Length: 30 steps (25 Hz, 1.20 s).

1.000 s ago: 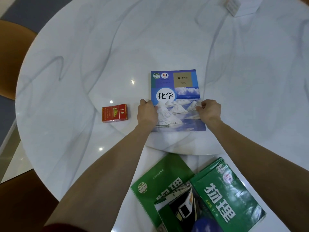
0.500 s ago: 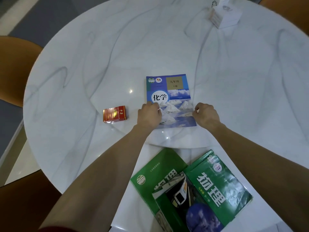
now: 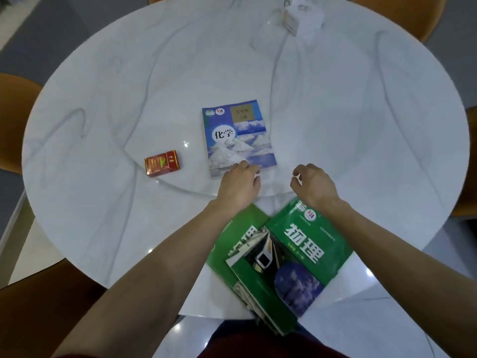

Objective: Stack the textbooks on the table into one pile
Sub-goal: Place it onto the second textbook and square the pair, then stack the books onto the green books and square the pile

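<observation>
Marble-veined white stone forms the round bench (image 3: 103,125), its surface glossy and marked with small light reflections. A blue textbook (image 3: 238,136) with a smooth rectangular cover, printed with white mounds and clouds, is laid flat near the middle of the bench. The left hand (image 3: 240,184) is placed at the near edge of that book, fingertips touching the cover, with nothing gripped. The right hand (image 3: 313,184) is held just beside the book's near right corner, apart from it, its fingers loosely curled and empty.

At the near rim of the bench, two green textbooks are found overlapping: the upper green textbook (image 3: 304,251), glossy and slightly worn, is laid askew over the lower green textbook (image 3: 232,236), and both are partly hung over the edge. A small red cardboard pack (image 3: 162,163), box-shaped with gold print, is seen left of the blue textbook, well apart from it. A white cube-shaped box (image 3: 302,18) is set at the far side.
</observation>
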Tool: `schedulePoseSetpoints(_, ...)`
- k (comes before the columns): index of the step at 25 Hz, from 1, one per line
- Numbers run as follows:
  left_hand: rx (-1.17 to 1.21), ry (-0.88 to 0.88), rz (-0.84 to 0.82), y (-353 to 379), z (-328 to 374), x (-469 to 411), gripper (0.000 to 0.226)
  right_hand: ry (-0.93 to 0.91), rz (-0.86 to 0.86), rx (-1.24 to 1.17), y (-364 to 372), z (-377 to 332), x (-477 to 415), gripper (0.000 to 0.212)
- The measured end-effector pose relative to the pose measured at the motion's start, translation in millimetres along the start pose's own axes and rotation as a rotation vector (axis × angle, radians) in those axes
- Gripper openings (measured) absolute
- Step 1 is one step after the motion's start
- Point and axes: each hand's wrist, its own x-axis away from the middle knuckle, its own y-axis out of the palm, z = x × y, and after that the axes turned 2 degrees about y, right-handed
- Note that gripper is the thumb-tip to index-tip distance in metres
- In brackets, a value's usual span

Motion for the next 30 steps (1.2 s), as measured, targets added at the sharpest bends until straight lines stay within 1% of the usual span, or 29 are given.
schedulePoseSetpoints(5, 0.065, 0.006, -0.083, 24, 10, 32, 0.034, 0.158, -0.005, -0.112, 17, 35, 62, 0.030)
schedulePoseSetpoints(8, 0.109, -0.006, -0.128, 41, 9, 50, 0.034, 0.208, -0.006, -0.123, 33, 55, 102, 0.026)
schedulePoseSetpoints(11, 0.135, -0.002, -0.133, 56, 9, 63, 0.031, 0.252, 0.004, -0.126, 47, 68, 134, 0.022)
schedulePoseSetpoints(13, 0.163, -0.036, -0.144, 60, 8, 72, 0.032, 0.292, 0.014, -0.162, 56, 69, 148, 0.024)
schedulePoseSetpoints(15, 0.172, -0.065, -0.193, 66, 11, 79, 0.036, 0.380, 0.073, -0.225, 63, 67, 163, 0.031)
schedulePoseSetpoints(17, 0.160, -0.082, -0.221, 71, 13, 84, 0.036, 0.496, 0.123, -0.320, 66, 62, 175, 0.039)
schedulePoseSetpoints(19, 0.176, -0.115, -0.231, 71, 14, 83, 0.037, 0.662, 0.098, -0.501, 72, 58, 183, 0.043)
schedulePoseSetpoints(22, 0.312, -0.231, -0.321, 67, 12, 75, 0.039, 0.940, 0.030, -0.877, 85, 55, 187, 0.043)
schedulePoseSetpoints(23, 0.372, -0.269, -0.359, 67, 10, 74, 0.039, 0.999, 0.030, -0.942, 89, 55, 186, 0.040)
schedulePoseSetpoints(26, 0.466, -0.321, -0.441, 65, 8, 75, 0.038, 1.028, 0.045, -0.993, 94, 59, 187, 0.027)
schedulePoseSetpoints(30, 0.585, -0.358, -0.532, 62, 14, 83, 0.037, 0.950, 0.117, -1.025, 73, 60, 185, 0.026)
